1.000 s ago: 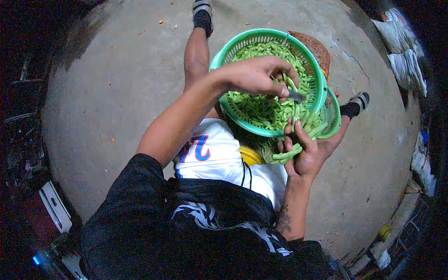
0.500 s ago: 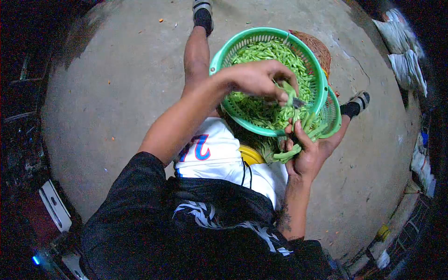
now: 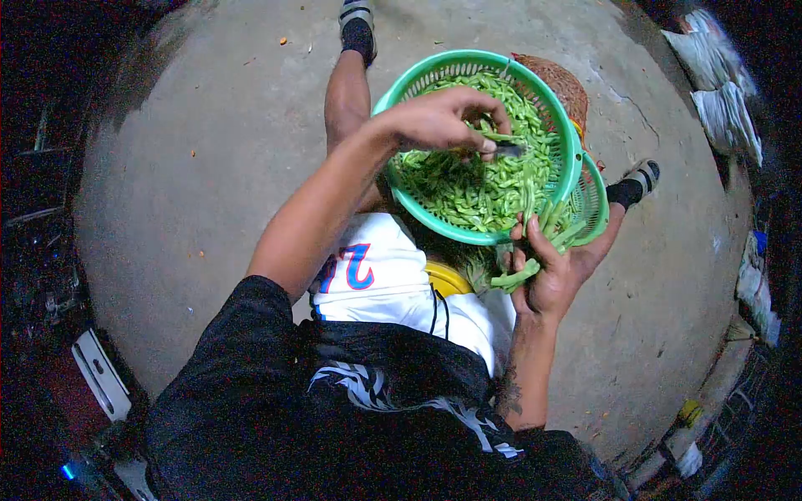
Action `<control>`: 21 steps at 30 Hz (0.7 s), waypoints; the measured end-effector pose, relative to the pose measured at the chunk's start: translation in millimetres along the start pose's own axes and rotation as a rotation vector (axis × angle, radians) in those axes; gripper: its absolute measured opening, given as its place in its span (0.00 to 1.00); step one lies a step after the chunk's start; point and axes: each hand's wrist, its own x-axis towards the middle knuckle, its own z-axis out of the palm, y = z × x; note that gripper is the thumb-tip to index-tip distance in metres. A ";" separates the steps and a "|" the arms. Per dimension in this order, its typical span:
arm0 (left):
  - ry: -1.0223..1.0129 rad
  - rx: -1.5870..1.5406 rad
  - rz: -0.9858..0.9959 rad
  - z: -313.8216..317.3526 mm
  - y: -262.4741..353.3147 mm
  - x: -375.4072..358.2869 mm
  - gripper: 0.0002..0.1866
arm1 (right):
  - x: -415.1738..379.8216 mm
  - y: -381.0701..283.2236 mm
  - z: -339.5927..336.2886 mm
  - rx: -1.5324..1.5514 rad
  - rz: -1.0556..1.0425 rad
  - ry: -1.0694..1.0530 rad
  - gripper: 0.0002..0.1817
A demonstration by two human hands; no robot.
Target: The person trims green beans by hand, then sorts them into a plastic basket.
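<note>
Shorts [image 3: 380, 271] read "2"; left hand [image 3: 455, 121] grip clamped on blade [image 3: 508, 149], right hand [image 3: 547, 280] on beans [image 3: 518, 276].

a seated person in a black shirt [image 3: 351, 417] and white shorts [image 3: 393, 284] grips a small dark blade [image 3: 508, 149] in the left hand [image 3: 451, 121], above a round green basket [image 3: 571, 171] heaped with cut green pieces [image 3: 489, 196]. the right hand [image 3: 547, 275], palm up beside the rim, holds long green pods [image 3: 518, 275]. a smaller green basket [image 3: 598, 213], partly hidden, and a brown sack [image 3: 561, 88] sit behind on the bare concrete floor [image 3: 225, 167].
</note>
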 end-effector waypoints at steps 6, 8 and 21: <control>-0.195 0.008 0.109 24.1 0.5 6.8 0.19 | 2.0 0.9 9.7 0.060 0.023 0.007 0.13; -0.081 -0.038 0.020 5.8 -6.1 2.8 0.18 | -0.1 -1.1 7.4 0.037 0.020 0.013 0.13; -0.152 -0.009 0.047 24.9 5.2 0.6 0.20 | 1.1 1.1 4.4 0.108 0.099 -0.019 0.12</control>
